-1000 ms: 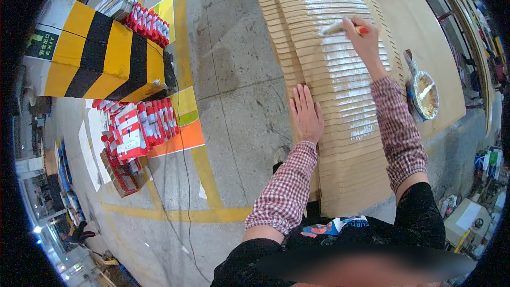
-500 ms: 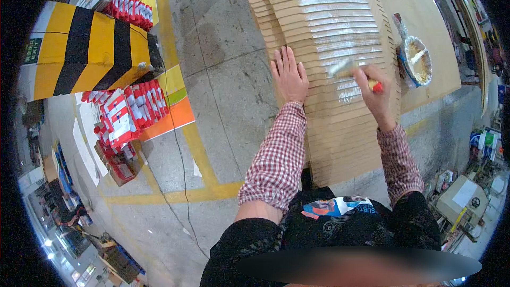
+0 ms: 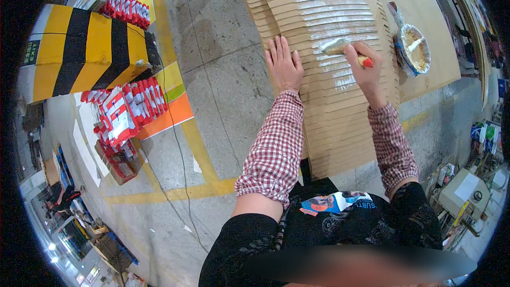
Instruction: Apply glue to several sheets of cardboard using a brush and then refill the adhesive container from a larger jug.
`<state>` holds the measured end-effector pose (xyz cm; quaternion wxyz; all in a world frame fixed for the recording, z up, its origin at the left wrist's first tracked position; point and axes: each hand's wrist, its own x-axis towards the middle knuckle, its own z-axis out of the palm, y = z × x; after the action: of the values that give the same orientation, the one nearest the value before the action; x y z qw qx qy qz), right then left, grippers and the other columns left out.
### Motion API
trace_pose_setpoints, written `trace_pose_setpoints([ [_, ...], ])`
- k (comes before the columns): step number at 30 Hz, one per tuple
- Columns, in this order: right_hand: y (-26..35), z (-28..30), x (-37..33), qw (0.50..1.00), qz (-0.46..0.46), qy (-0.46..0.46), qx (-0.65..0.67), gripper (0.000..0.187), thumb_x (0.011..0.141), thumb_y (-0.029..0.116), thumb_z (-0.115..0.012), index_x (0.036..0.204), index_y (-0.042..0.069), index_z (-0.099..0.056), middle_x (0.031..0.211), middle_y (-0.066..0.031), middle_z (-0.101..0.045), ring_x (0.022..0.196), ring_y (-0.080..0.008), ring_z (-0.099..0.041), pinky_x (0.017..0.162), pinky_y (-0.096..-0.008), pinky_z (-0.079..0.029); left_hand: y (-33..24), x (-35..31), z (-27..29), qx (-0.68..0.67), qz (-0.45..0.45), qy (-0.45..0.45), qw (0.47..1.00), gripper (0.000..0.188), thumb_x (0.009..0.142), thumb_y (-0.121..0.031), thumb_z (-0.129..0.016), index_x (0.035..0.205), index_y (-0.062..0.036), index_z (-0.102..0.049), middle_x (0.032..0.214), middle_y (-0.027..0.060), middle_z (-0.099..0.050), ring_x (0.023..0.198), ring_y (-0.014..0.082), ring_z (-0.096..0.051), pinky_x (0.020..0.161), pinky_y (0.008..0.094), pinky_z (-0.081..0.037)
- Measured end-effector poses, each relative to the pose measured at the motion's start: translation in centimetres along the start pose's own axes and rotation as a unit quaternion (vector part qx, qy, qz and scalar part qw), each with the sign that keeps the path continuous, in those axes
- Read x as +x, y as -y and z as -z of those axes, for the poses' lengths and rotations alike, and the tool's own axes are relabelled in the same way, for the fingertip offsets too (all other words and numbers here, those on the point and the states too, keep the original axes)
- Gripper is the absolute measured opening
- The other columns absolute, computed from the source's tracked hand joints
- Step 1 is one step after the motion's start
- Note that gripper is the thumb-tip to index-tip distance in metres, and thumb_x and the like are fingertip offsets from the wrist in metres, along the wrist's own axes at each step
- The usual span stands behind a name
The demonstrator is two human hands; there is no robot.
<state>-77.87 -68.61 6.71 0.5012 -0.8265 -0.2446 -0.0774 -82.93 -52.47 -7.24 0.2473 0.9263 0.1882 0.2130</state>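
Observation:
Many brown cardboard sheets lie in an overlapping row, like steps, with narrow strips of their edges showing. A wet, whitish shiny coat covers the middle strips toward the far end. My right hand is closed round the handle of a paintbrush, whose bristles rest on the coated strips. Flat on the left part of the sheets lies my left hand, fingers stretched out. To the right of the sheets stands a bowl of pale paste with a white stick across it.
Under the bowl is a large flat board. On the left, a yellow and black striped pillar stands beside stacks of red and white packets. A dark cable runs over the floor. A machine with a handwheel is at lower right.
The paintbrush and my right hand have moved away from me and slightly left over the strips. My left hand has slid a little farther up the sheets.

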Motion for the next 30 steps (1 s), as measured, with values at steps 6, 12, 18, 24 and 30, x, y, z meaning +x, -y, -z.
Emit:
trace_pose_setpoints([
  [6, 0.7, 2.0, -8.5, 0.993, -0.045, 0.082, -0.072, 0.015, 0.081, 0.004, -0.059, 0.067, 0.0, -0.055, 0.06, -0.0089, -0.052, 0.054, -0.0172, -0.05, 0.051, -0.0286, -0.039, 0.6, 0.1, 0.2, 0.01, -0.001, -0.002, 1.0, 0.053, 0.091, -0.028, -0.042, 0.137, -0.0029, -0.032, 0.143, 0.0142, -0.031, 0.135, 0.0298, -0.022, 0.11, 0.0436, -0.013],
  [12, 0.4, 7.6, -8.9, 0.992, -0.127, 0.002, 0.015, 0.016, 0.087, 0.007, -0.053, 0.075, -0.001, -0.06, 0.067, -0.0018, -0.057, 0.062, -0.0078, -0.052, 0.054, -0.0216, -0.04, -1.2, -1.6, 1.5, -0.034, 0.042, 0.008, 0.999, 0.057, 0.092, -0.027, -0.04, 0.139, 0.0, -0.024, 0.145, 0.0172, -0.024, 0.136, 0.0318, -0.019, 0.111, 0.0431, -0.012],
  [18, -4.6, 14.7, -1.7, 0.96, -0.083, -0.253, 0.084, 0.008, 0.084, 0.007, -0.058, 0.083, -0.001, -0.061, 0.076, -0.003, -0.061, 0.068, -0.0096, -0.057, 0.061, -0.0226, -0.047, -2.0, -5.3, 1.4, 0.106, -0.005, 0.078, 0.991, 0.056, 0.093, -0.028, -0.035, 0.14, 0.0006, -0.022, 0.146, 0.0154, -0.023, 0.136, 0.0318, -0.018, 0.111, 0.0419, -0.009],
  [24, -16.0, 27.6, -0.2, 0.934, -0.211, -0.242, -0.156, 0.015, 0.076, 0.016, -0.064, 0.085, 0.003, -0.063, 0.068, -0.0058, -0.064, 0.06, -0.0143, -0.061, 0.056, -0.0273, -0.05, -2.3, -5.5, 1.5, 0.09, 0.01, 0.054, 0.994, 0.056, 0.093, -0.029, -0.035, 0.141, -0.0026, -0.023, 0.146, 0.0127, -0.025, 0.136, 0.0295, -0.019, 0.111, 0.0423, -0.012],
  [30, -25.5, 25.3, 2.0, 0.926, -0.217, -0.205, -0.23, 0.023, 0.074, 0.028, -0.061, 0.08, 0.006, -0.066, 0.067, -0.013, -0.064, 0.06, -0.0259, -0.063, 0.057, -0.0356, -0.049, -1.9, -5.5, 1.0, 0.089, 0.015, 0.044, 0.995, 0.056, 0.093, -0.03, -0.037, 0.14, -0.0034, -0.024, 0.145, 0.0113, -0.027, 0.135, 0.0289, -0.02, 0.111, 0.0415, -0.012],
])
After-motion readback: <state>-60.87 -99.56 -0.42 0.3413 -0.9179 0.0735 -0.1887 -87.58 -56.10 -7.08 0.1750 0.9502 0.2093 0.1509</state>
